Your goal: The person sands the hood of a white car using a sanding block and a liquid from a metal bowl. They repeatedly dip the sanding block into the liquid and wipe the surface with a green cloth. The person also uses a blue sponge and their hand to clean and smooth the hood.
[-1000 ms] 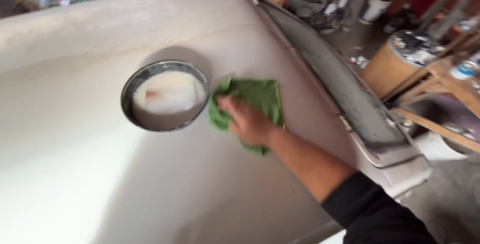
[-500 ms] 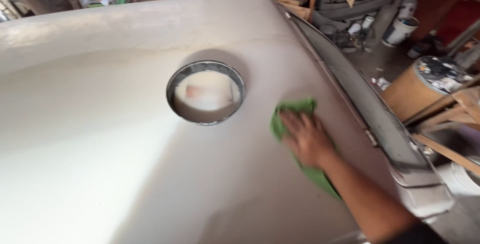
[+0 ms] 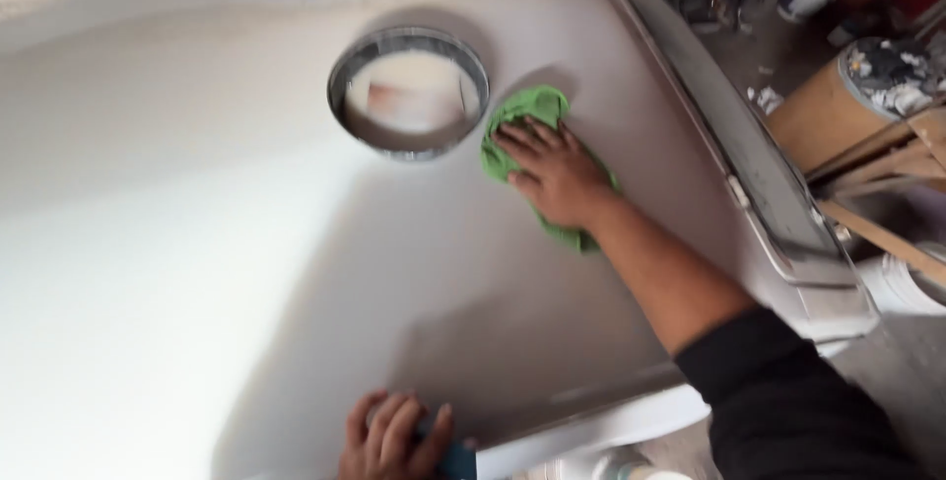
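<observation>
Cluttered workshop floor flanks a pale glossy panel (image 3: pixel 197 273) where the right hand (image 3: pixel 554 172), fingers spread, presses flat on a green cloth (image 3: pixel 527 115) beside a round opening (image 3: pixel 408 92); soft, light, best gripped bunched; left hand (image 3: pixel 389 438) curls around something blue at the near edge.

Green cloth (image 3: pixel 532 110), glossy white panel (image 3: pixel 197 273)

I see my two hands (image 3: pixel 557 174) (image 3: pixel 389 438), one green cloth (image 3: pixel 527 115), one round metal ring (image 3: pixel 409 93), and one big white panel (image 3: pixel 197 273).
</observation>
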